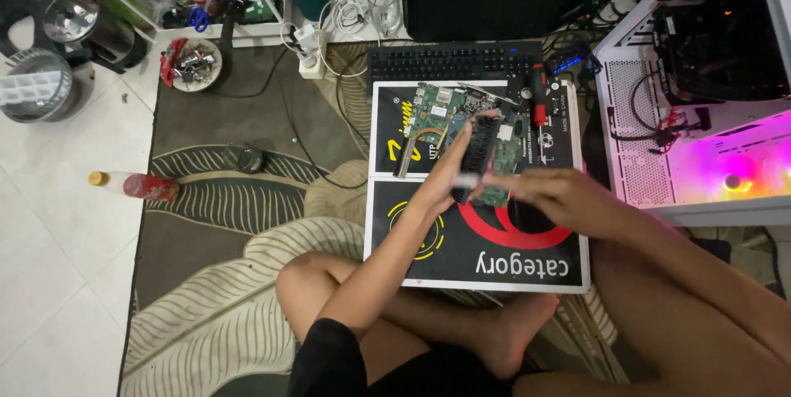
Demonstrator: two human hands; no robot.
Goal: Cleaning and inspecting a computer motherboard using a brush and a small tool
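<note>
I sit cross-legged on a patterned rug before a black-and-white printed board (494, 265). A green circuit board (445, 117) lies on the board's far half. My left hand (445, 173) holds a black finned heatsink (479, 146) upright over the circuit board's near edge. My right hand (554, 191) reaches in from the right, its fingers pinching a small pale object at the heatsink's lower end; what that object is cannot be told. A red-handled screwdriver (539, 96) lies at the board's far right.
A black keyboard (453, 59) lies beyond the board. An open white computer case (700, 100) with pink lighting stands at right. A bowl of small parts (194, 65), a red bottle (140, 187) and cables sit at left and behind.
</note>
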